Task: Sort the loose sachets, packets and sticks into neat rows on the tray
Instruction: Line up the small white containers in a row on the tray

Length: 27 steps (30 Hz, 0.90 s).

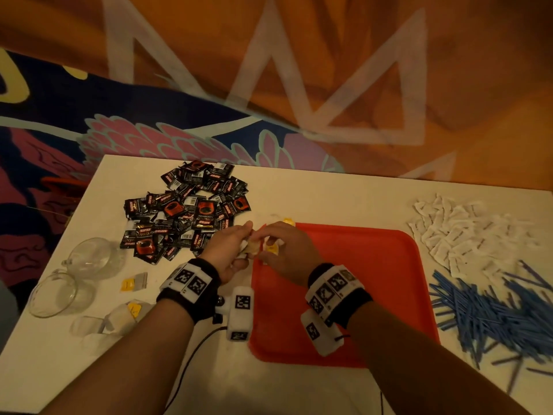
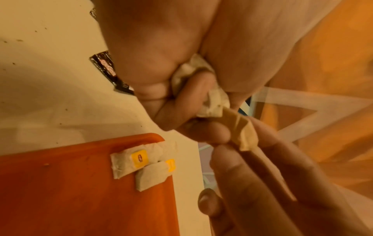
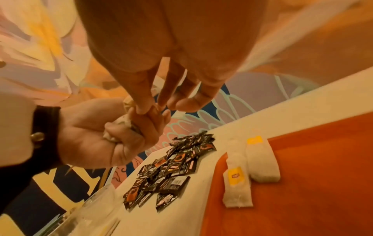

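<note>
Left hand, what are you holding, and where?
The left hand grips crumpled tea bags bunched in its curled fingers; the right hand pinches one's end.

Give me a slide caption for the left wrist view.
Left hand grips crumpled tea bags; two tea bags lie on the orange tray.

The left hand (image 2: 161,67) hides most of the crumpled tea bags (image 2: 214,102) it grips.

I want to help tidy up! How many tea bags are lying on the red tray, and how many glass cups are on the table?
Tea bags lying on the red tray: 2
Glass cups: 2
Total: 4
</note>
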Each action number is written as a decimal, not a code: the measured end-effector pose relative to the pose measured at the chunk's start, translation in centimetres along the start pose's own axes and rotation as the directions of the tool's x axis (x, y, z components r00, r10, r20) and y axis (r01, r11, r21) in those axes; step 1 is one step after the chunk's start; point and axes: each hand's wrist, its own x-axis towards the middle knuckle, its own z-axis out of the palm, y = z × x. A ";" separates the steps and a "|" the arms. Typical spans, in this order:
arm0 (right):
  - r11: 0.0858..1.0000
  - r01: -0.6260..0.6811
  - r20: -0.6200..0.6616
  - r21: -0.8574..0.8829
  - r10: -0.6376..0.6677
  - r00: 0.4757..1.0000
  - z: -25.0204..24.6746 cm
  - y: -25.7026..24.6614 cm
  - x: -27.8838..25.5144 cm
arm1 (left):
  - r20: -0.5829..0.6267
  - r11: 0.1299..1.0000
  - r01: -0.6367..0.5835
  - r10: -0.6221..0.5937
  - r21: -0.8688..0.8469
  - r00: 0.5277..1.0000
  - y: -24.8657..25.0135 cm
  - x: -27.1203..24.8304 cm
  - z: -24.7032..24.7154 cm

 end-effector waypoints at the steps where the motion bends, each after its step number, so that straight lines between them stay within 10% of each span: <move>1: 0.999 0.031 -0.031 0.008 -0.031 0.999 -0.5 -0.5 -0.3 | 0.025 1.000 0.005 -0.005 0.003 1.000 0.3 -0.3 0.3; 7: 0.951 -0.054 -0.181 0.305 0.114 0.977 -3.6 -2.5 -0.7 | 0.140 1.000 0.011 -0.008 -0.020 0.990 1.0 -1.8 2.2; 11: 0.940 -0.080 -0.234 0.333 0.164 0.958 -5.8 -3.0 -0.9 | 0.013 0.987 -0.149 0.149 0.059 0.989 0.8 -2.7 3.4; 16: 0.965 -0.102 -0.272 0.241 0.168 0.947 -7.5 -3.2 -1.5 | -0.097 0.877 -0.478 0.481 0.049 0.871 2.9 -5.0 5.1; 21: 0.986 -0.083 -0.276 0.144 0.120 0.954 -8.4 -3.3 -2.2 | 0.208 0.570 -0.653 0.653 0.499 0.728 4.8 -6.3 6.0; 27: 0.975 -0.067 -0.236 0.214 0.118 0.965 -7.9 -3.3 -2.9 | 0.055 0.727 -0.629 0.641 0.277 0.765 4.3 -6.0 6.7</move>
